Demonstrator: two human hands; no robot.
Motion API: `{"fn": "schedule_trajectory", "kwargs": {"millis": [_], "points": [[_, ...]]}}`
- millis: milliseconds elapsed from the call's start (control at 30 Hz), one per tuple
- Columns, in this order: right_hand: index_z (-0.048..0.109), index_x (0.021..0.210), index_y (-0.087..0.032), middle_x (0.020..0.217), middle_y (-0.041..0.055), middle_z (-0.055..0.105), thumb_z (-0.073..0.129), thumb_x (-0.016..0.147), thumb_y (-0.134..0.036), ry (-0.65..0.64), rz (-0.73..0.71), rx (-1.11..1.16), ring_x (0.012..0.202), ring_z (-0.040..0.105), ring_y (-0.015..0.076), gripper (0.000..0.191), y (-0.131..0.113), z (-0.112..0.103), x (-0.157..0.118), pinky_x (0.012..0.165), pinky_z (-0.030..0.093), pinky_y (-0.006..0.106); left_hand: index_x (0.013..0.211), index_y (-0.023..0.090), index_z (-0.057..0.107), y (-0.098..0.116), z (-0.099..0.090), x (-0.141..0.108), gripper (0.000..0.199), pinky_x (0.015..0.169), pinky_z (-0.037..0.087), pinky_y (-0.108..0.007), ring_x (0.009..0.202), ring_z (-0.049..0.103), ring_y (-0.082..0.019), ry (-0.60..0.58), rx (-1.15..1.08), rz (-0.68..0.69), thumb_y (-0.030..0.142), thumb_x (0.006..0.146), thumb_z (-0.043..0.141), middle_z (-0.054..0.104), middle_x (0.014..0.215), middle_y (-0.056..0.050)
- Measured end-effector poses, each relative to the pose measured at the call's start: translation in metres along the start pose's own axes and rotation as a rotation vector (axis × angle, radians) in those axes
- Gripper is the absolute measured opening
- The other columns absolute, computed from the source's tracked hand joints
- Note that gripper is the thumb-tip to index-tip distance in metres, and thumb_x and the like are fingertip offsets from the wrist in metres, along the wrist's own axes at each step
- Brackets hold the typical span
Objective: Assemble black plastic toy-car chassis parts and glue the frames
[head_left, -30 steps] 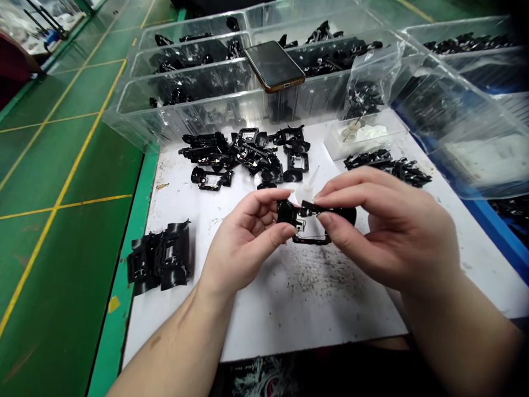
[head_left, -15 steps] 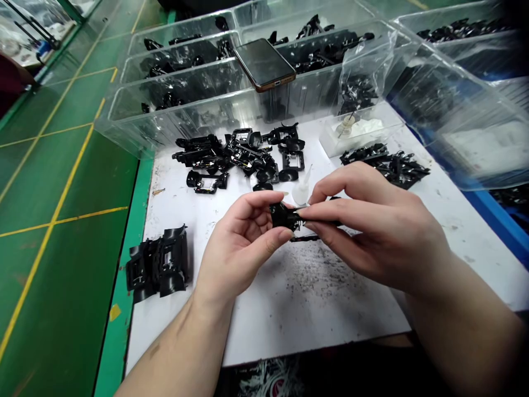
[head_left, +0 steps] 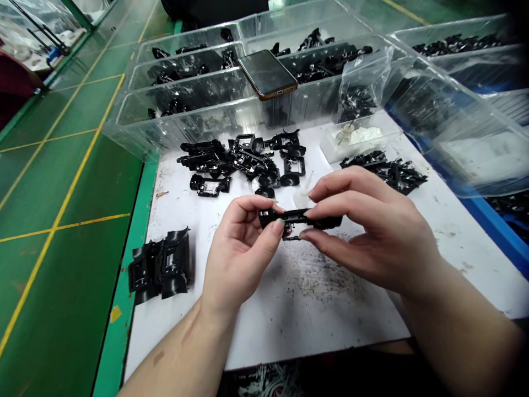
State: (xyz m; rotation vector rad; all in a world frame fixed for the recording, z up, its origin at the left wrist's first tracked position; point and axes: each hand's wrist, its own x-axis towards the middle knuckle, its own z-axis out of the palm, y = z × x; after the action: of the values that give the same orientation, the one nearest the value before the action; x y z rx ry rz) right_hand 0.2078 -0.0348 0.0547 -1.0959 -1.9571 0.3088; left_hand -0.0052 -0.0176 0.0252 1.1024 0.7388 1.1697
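The left hand [head_left: 237, 251] and right hand [head_left: 367, 234] are close together and pinch the two ends of a black plastic frame [head_left: 300, 219] above the middle of the white worktop [head_left: 264, 336]. A translucent dropper bottle [head_left: 301, 194] stands just behind it.

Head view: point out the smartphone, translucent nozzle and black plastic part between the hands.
Smartphone [head_left: 268, 74], head view, on its dark screen.
Translucent nozzle [head_left: 302, 196], head view, on its cone.
Black plastic part [head_left: 308, 219], head view, on its middle.

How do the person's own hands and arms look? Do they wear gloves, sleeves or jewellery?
Both the left hand and the right hand are bare: no gloves, rings or watch, and no sleeves show on the forearms. The fingers have short nails.
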Motion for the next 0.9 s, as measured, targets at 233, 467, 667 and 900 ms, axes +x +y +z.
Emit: {"fn": "schedule_trajectory", "kwargs": {"millis": [233, 467, 667, 900], "points": [[0.073, 0.101, -0.023, 0.107, 0.0083, 0.072, 0.076, 0.094, -0.015, 0.044, -0.038, -0.062, 0.096, 0.072, 0.0205, 0.01, 0.0017, 0.0007, -0.0009, 0.082, 0.062, 0.036, 0.115, 0.025, 0.074, 0.0021, -0.0017, 0.0012, 0.024, 0.089, 0.063, -0.022, 0.099, 0.072, -0.014, 0.016, 0.044, -0.039, 0.021, 0.095, 0.085, 0.076, 0.113, -0.003], [0.074, 0.105, -0.022, 0.11, 0.0088, 0.075, 0.079, 0.092, -0.013, 0.054, -0.051, -0.068, 0.1, 0.074, 0.0203, 0.017, 0.0004, 0.0027, -0.0024, 0.089, 0.063, 0.035, 0.116, 0.026, 0.074, 0.0023, -0.0016, 0.0006, 0.025, 0.094, 0.062, -0.025, 0.102, 0.072, -0.015, 0.0, 0.003, -0.074, 0.021, 0.094, 0.086, 0.075, 0.114, -0.003], [0.075, 0.121, -0.026, 0.118, 0.0064, 0.075, 0.088, 0.088, -0.024, 0.119, 0.272, 0.225, 0.104, 0.073, 0.0217, 0.035, 0.0004, 0.008, -0.0044, 0.084, 0.063, 0.034, 0.115, 0.026, 0.072, 0.0007, -0.0011, 0.0009, 0.024, 0.094, 0.064, -0.025, 0.102, 0.072, -0.013, 0.0, -0.062, -0.049, 0.017, 0.095, 0.084, 0.074, 0.114, -0.002], [0.081, 0.103, -0.025, 0.086, -0.0006, 0.077, 0.094, 0.083, -0.033, 0.048, 0.601, 0.578, 0.069, 0.068, 0.0131, 0.025, 0.0027, 0.0067, -0.0035, 0.057, 0.053, 0.023, 0.112, 0.025, 0.075, 0.0035, 0.0005, -0.0004, 0.022, 0.09, 0.061, -0.018, 0.101, 0.071, -0.012, 0.006, 0.047, -0.014, 0.017, 0.094, 0.085, 0.076, 0.111, -0.002]]}}
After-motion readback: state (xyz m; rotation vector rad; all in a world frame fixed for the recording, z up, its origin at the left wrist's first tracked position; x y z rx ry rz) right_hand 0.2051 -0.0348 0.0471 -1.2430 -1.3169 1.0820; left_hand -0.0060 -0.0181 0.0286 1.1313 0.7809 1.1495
